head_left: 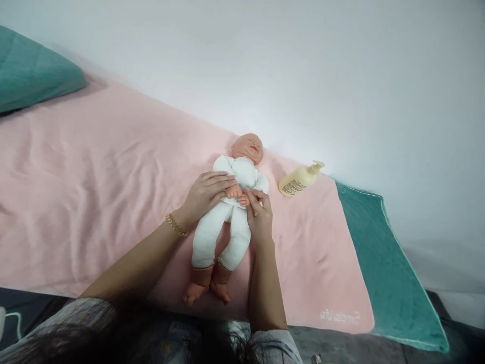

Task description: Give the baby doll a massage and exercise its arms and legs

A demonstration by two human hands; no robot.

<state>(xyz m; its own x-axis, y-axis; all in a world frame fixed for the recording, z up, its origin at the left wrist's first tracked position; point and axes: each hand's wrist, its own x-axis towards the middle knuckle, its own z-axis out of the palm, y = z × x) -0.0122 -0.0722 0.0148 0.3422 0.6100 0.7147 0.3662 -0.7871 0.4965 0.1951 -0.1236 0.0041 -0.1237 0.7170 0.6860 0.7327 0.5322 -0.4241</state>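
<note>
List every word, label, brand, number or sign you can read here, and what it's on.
"Simple Life": pale, blurred lettering near a corner of the pink blanket; it shows mirrored, so this is a probable reading.
Pump bottle: dark lines of print on its side, too small and blurred to read; no brand or number legible.
No other text visible.

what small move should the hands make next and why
Perhaps ease the doll's hands gently apart: they lie close together over its belly, and the left hand and right hand are already beside them, one on each side, so little reach seems needed.
</note>
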